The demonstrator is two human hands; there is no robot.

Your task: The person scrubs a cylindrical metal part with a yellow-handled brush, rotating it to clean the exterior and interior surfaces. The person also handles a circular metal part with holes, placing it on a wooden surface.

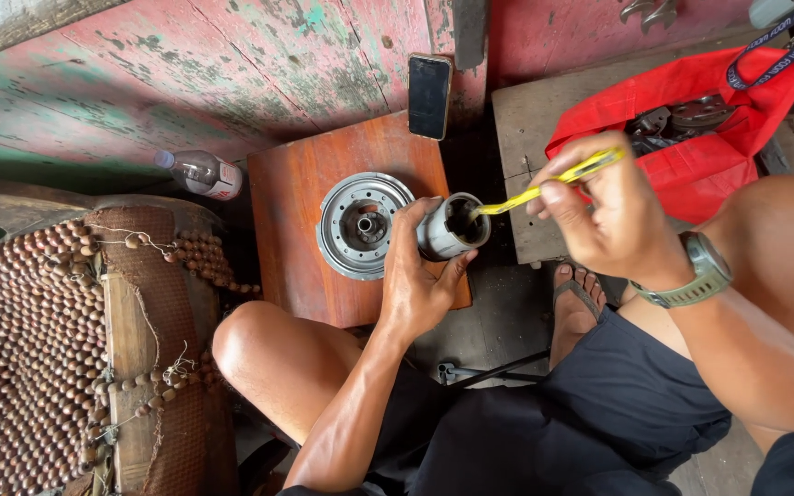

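One short metal cylinder (pixel 452 227), grey and hollow, is being held on its side above the edge of a small wooden stool (pixel 300 207), its open dark mouth facing right. The left hand (pixel 418 276) is wrapping around it, fingers curled closed over the top and thumb pressing underneath. The right hand (pixel 604 216), wearing one grey-green wristwatch (pixel 702 271), is pinching one thin yellow tool (pixel 549 186) between closed fingertips, and the tool's tip is reaching into the cylinder's mouth.

Just left of the cylinder, one round metal disc (pixel 357 225) with a ring of small holes and a raised hub is lying flat on the reddish, polished stool. One black phone (pixel 430 95) is leaning upright against the peeling red and green plank wall (pixel 232 64) behind the stool. One clear plastic bottle (pixel 200 174) is lying to the left. One red cloth bag (pixel 705 156) is sitting open on a worn wooden board at upper right, with dark metal parts inside. A seat cover of brown wooden beads (pixel 20 358) is filling the lower left.
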